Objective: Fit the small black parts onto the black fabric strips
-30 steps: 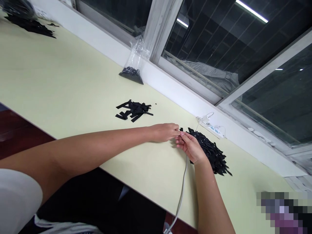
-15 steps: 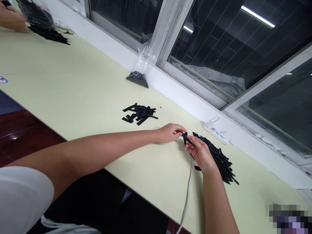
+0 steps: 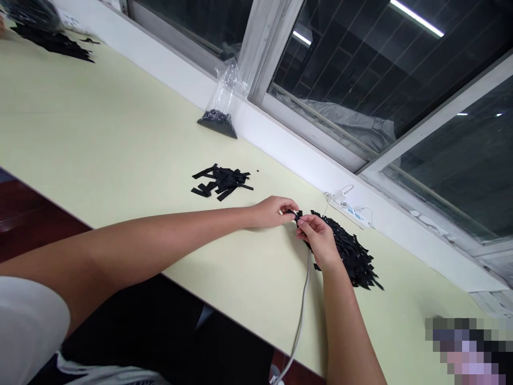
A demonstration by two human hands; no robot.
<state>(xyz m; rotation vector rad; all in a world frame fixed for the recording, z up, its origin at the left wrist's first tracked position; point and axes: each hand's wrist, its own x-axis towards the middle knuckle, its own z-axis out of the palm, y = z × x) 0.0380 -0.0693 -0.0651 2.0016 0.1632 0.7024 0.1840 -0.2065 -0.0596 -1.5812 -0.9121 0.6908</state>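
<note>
A small black strip [image 3: 297, 215] is pinched between my two hands above the pale table. My left hand [image 3: 276, 212] is closed on its left end, and my right hand [image 3: 318, 235] grips it from the right with thumb and fingers together. Just behind and right of my right hand lies a large heap of black strips [image 3: 355, 256], partly hidden by that hand. Left of my hands and farther back, a smaller loose pile of black strips [image 3: 226, 181] rests on the table.
By the window ledge stands a clear plastic bag [image 3: 220, 115] with black pieces inside. A white power strip [image 3: 350, 213] lies along the ledge, and a white cable [image 3: 301, 315] crosses the table [image 3: 232, 283]. Black material [image 3: 56, 44] lies at the far left. A pixelated patch covers the lower right.
My right fingers have moved closer to my left fingers on the strip, covering more of it. The view has shifted slightly, and the other person's hand at the upper left is mostly out of frame.
</note>
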